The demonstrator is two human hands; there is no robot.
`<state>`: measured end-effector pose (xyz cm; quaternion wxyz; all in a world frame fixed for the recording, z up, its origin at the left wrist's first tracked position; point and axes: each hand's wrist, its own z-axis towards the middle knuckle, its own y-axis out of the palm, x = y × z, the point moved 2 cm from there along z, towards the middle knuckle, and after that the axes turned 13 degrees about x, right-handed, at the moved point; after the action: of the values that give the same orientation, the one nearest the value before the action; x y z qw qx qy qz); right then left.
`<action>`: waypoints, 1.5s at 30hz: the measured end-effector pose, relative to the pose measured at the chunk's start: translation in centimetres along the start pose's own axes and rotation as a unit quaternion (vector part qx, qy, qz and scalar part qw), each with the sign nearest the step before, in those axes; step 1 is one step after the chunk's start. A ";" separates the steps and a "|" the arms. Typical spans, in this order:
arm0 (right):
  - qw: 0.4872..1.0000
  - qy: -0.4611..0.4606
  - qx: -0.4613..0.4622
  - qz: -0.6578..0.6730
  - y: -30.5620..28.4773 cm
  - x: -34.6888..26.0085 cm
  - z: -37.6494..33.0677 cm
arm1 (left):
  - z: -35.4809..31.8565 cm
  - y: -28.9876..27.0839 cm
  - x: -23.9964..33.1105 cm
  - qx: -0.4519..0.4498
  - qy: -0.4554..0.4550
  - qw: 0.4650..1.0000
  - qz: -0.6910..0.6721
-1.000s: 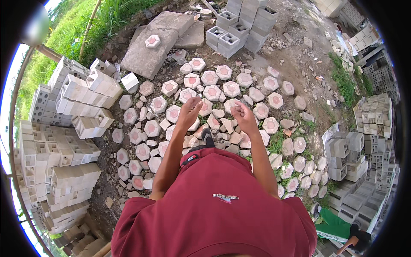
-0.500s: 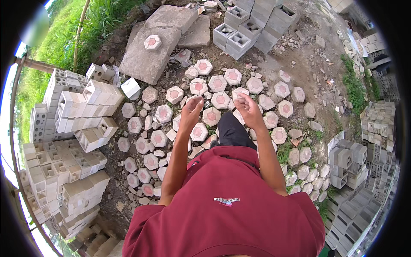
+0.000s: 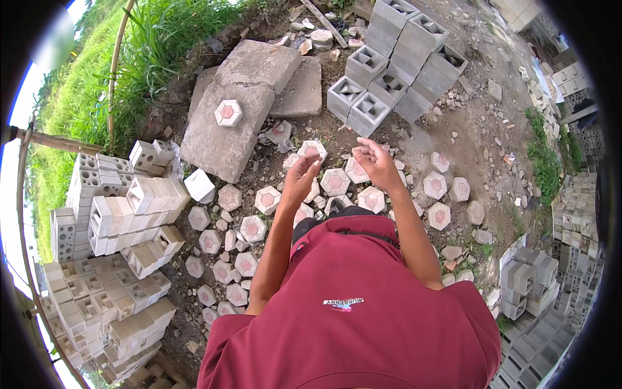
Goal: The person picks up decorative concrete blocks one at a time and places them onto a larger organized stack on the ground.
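So the hexagonal pavers [image 3: 335, 182] are the closest thing here: pale rims, mostly pinkish middles, scattered flat on the dirt ground [image 3: 476, 129], below the hands and off to both sides. The one I just marked shows in the gap between the hands, slightly toward the body. The far paver [image 3: 313, 146] peeks out just past the left fingertips, so the left hand [image 3: 301, 179] is nearer to that one. A third paver [image 3: 354, 172] is partly covered by the right hand [image 3: 380, 166], so that's the nearer hand there. They're six-sided and pretty even all round, so no real long axis.

Both hands look empty, palms roughly facing, fingers loosely curled with a wide gap between the two. They seem to hover above the pavers, though I can't tell exactly how high.

Farther out, a lone slab-top paver [image 3: 227, 113] sits ahead and left on a concrete slab [image 3: 217, 152]. Grey hollow blocks [image 3: 414, 58] are stacked ahead and right, paler blocks [image 3: 139, 207] off left, grass [image 3: 159, 48] behind the slab.
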<state>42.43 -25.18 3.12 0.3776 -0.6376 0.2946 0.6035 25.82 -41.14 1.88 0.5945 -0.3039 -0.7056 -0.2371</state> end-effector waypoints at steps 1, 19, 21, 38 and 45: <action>1.000 0.010 0.000 -0.003 0.0 0.1 2.0 | 2.1 0.3 0.6 -0.001 0.007 1.000 0.003; 0.972 0.089 0.210 -0.062 -2.8 5.9 31.5 | 41.8 8.0 7.4 -0.140 -0.011 0.984 0.110; 0.966 0.081 0.241 -0.050 -3.0 6.7 34.4 | 46.3 9.9 8.5 -0.150 0.010 0.985 0.084; 0.904 0.147 0.354 -0.189 -5.2 20.1 49.8 | 69.6 24.1 -1.8 -0.178 0.073 0.943 0.272; 0.894 0.126 0.387 -0.185 -9.2 27.6 59.8 | 77.9 31.0 -10.4 -0.165 0.042 0.910 0.379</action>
<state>20.09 32.04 -22.29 0.6588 -0.5546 0.4273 0.2754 -5.14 33.31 -23.24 0.6103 -0.6315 -0.4630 -0.1195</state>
